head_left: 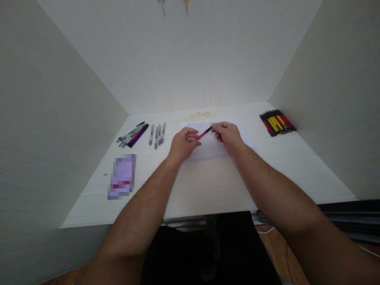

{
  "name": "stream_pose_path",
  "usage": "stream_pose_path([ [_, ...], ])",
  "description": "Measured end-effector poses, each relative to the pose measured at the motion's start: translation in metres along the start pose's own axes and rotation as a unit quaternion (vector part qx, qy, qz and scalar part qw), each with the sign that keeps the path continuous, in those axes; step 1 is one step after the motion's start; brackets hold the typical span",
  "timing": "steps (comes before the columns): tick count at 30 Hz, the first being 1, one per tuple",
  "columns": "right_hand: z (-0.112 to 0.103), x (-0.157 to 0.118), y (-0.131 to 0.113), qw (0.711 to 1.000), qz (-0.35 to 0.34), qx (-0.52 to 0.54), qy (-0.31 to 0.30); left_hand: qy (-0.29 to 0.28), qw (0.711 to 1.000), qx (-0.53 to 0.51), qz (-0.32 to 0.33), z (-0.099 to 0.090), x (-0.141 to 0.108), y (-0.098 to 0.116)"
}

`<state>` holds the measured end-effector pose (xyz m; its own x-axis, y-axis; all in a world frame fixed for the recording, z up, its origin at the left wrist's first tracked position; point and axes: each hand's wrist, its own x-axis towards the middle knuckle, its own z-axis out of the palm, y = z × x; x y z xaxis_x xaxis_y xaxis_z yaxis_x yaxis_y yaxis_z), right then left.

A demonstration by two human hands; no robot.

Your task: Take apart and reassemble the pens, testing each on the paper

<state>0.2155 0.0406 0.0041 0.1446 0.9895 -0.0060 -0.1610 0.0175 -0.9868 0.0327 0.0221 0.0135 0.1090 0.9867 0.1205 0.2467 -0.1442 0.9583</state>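
Between my hands, above a sheet of white paper, is a slim red pen with a black end. My left hand has its fingers closed on the pen's red end, at the lower left. At the upper right, my right hand pinches the black end. The pen is tilted, rising toward the right. Faint writing shows on the upper left of the paper. My fingers hide both tips of the pen.
Several clear pens lie left of the paper, beside a pile of mixed pens. A purple booklet, partly pixelated, lies nearer the front left. Red and yellow pens form a row at the right. Walls enclose the white table.
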Motion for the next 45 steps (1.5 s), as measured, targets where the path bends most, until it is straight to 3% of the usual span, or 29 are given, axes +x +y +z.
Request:
stream_pose_path([
  [8, 0.003, -0.005, -0.005, 0.998, 0.009, 0.057, -0.003, -0.049, 0.985, 0.16, 0.029, 0.0, -0.005, 0.0],
  [21, 0.007, -0.006, 0.001, 0.998, 0.038, 0.055, 0.014, -0.004, 0.945, 0.304, 0.119, 0.0, -0.011, 0.006],
  [37, 0.011, -0.009, -0.004, 0.998, -0.026, 0.056, 0.023, -0.037, 0.968, 0.238, 0.066, 0.0, -0.013, 0.01],
  [45, 0.009, -0.01, -0.007, 0.999, -0.017, 0.035, 0.009, -0.068, 0.986, 0.15, 0.013, 0.0, -0.007, 0.0],
])
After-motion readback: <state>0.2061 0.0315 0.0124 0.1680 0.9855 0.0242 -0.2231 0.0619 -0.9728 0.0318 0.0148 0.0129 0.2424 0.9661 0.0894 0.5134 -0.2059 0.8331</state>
